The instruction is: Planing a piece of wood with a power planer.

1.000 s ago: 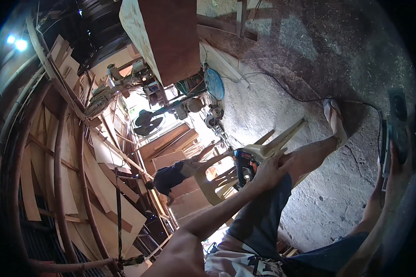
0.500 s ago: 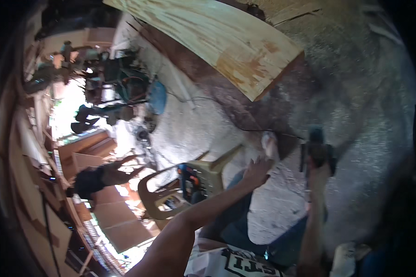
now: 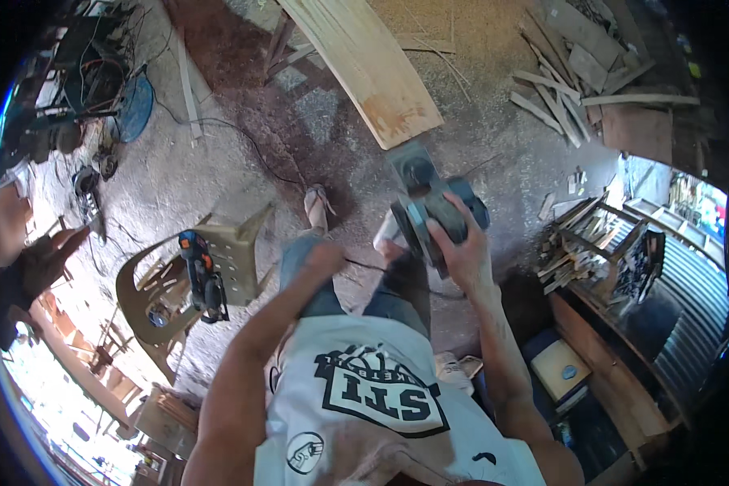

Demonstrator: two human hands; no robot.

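My right hand [image 3: 467,253] is wrapped around the handle of a dark green electric planer [image 3: 419,212] with a round front knob. The planer's front reaches close to the near end of a long pale wooden board [image 3: 385,81], which has brown patches at that end. Whether planer and board touch, I cannot tell. Over my left thigh, my left hand [image 3: 326,257] is closed and a little blurred. A black power cord [image 3: 366,265] runs from it toward the planer.
To the left, a tan plastic chair [image 3: 150,320] bears a blue-and-black power tool [image 3: 198,275]. A person's arm [image 3: 53,259] shows at the far left. Wood offcuts [image 3: 555,101] lie at upper right, a scrap pile [image 3: 587,243] below. Another cord [image 3: 243,134] crosses the floor.
The view has swung to the right and levelled. My left hand has gone from open fingers to closed, with the cord at it. The planer now appears nearer the board's end.
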